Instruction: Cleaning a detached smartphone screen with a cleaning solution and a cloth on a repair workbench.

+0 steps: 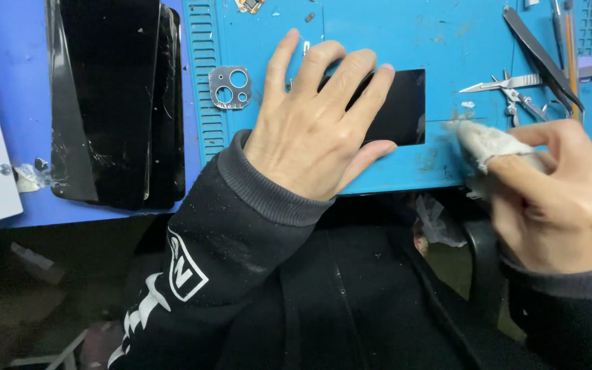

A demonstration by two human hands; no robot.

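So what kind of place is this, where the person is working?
Probably a phone repair bench. The left hand presses a black phone panel onto a blue work mat, with tweezers and small scissors beside it and a stack of cracked black panels nearby.

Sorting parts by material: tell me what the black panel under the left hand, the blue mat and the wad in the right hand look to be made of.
Black panel: likely glass, glossy, flat.
Blue mat: probably silicone or rubber, matte, moulded ridges, scuffed.
Wad: white cloth, soft, wrinkled, over a right hand fingertip.
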